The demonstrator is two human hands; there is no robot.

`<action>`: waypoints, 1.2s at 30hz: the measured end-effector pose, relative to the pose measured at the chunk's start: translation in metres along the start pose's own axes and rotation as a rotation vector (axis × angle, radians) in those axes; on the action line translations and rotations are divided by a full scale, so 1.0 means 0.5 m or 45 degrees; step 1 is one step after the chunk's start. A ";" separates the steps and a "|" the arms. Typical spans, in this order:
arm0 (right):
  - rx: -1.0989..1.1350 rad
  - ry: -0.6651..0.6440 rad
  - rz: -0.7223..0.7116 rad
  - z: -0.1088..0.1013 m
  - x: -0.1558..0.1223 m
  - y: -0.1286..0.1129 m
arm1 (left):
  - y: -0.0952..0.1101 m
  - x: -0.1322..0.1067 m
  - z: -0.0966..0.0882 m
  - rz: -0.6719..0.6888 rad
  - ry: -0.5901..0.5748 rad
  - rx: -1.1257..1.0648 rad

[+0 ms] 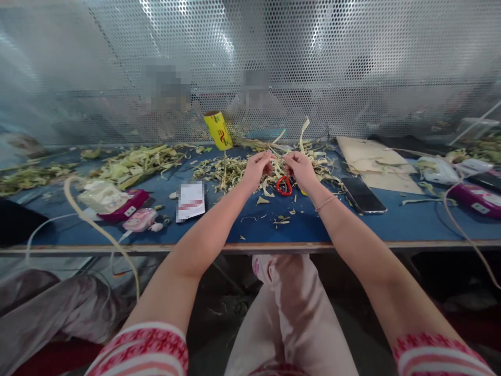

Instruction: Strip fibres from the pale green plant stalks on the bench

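Observation:
My left hand [258, 166] and my right hand [300, 168] are held close together above the blue table [274, 230], both with fingers curled in a pinch over a heap of pale dried plant strips [235, 169]. A thin strip seems to run between the two hands, and one curls up behind the right hand. Red-handled scissors [284, 185] lie on the table just below and between the hands. What each pinch holds is too small to name surely.
A yellow roll [218, 129] stands tilted behind the heap. A black phone [362, 194] lies to the right, cardboard sheets [371, 156] beyond it. A card [190, 200], pink devices [125, 204] and cables sit left. A perforated metal screen [274, 62] backs the table.

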State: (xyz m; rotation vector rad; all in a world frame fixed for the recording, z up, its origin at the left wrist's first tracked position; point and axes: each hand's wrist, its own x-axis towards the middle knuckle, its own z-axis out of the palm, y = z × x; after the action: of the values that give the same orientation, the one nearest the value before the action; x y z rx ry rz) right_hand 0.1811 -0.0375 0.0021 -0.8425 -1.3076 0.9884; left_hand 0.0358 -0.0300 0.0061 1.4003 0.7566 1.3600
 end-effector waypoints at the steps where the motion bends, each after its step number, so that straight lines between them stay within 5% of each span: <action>1: 0.033 0.016 0.031 -0.002 0.002 -0.001 | 0.001 0.002 -0.003 -0.004 -0.041 -0.040; 6: 0.138 0.037 0.152 -0.007 0.005 -0.008 | -0.002 0.004 0.000 -0.016 -0.138 -0.174; 19: 0.114 -0.062 0.061 -0.010 0.013 0.002 | -0.007 0.004 0.008 0.067 -0.142 -0.101; 28: 0.130 -0.036 0.085 -0.016 0.013 -0.001 | 0.007 -0.001 0.007 -0.068 -0.171 -0.108; 36: -0.387 -0.060 -0.432 -0.029 0.018 0.007 | 0.015 -0.002 0.008 -0.064 -0.068 -0.206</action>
State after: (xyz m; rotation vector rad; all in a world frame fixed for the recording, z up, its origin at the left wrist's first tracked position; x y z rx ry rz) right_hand 0.1951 -0.0273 0.0006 -0.7923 -1.6044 0.5523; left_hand 0.0380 -0.0342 0.0132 1.2771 0.6278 1.3102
